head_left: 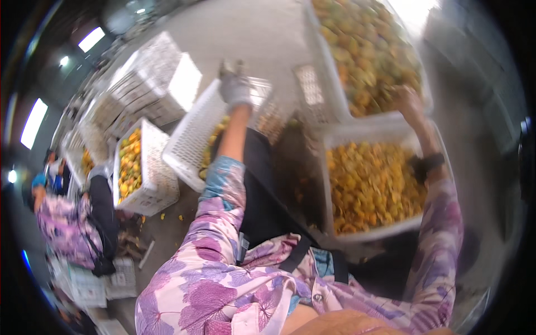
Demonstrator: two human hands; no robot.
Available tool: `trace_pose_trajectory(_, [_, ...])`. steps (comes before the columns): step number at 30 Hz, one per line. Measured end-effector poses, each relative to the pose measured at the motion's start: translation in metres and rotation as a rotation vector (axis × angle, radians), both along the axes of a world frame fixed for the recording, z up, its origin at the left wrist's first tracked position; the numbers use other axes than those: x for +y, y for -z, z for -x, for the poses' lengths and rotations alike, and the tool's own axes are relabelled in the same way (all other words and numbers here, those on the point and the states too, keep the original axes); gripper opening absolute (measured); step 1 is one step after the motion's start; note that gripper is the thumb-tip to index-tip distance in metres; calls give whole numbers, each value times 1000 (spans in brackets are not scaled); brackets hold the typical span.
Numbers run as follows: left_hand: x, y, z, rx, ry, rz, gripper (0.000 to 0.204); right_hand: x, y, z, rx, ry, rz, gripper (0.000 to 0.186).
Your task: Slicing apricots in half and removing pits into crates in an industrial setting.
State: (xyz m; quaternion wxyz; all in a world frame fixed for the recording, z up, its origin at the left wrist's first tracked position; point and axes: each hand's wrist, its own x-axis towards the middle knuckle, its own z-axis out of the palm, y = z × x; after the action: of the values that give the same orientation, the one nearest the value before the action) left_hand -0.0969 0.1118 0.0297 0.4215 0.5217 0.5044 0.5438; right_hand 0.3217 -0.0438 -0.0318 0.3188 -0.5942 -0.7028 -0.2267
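My left hand [235, 88], in a pale glove, is over the far end of a tilted white slotted crate [187, 146]. Its fingers look stretched and apart, and nothing shows in them. Some yellow-green fruit [215, 139] lies inside that crate, partly behind my forearm. To the right, my bare right hand [409, 105] is at the near edge of a large white crate [330, 84] full of yellow-orange fruit pieces [363, 50]. Blur hides its fingers. Below that forearm stands a nearer white crate [391, 228], also holding yellow-orange pieces [374, 187].
A white crate of orange and green fruit [131, 162] stands at left, before stacked white crates [148, 72]. Another person [70, 226] in a floral top sits at far left. Scraps lie on the grey floor [167, 223] between us.
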Motion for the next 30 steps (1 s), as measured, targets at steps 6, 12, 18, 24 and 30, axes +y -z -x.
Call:
trace_pose_trajectory(6, [-15,17,-65,267,201,49,53,54,71,-78,-14,135,-183,53])
trace_pose_trajectory(12, [-48,41,-54,-130,343,450,46,65,28,19,239,515,235,42])
trace_pose_trajectory(18, [-72,18,-77,-529,633,645,45,43,13,39,1519,-168,63,34])
trace_pose_trajectory(24, [-35,96,-87,-490,849,-461,36,41,-25,231,1440,-609,327,28])
trace_pose_trajectory(30, [-55,16,-57,-1226,572,389,34,32,-39,264,623,-60,-291,26])
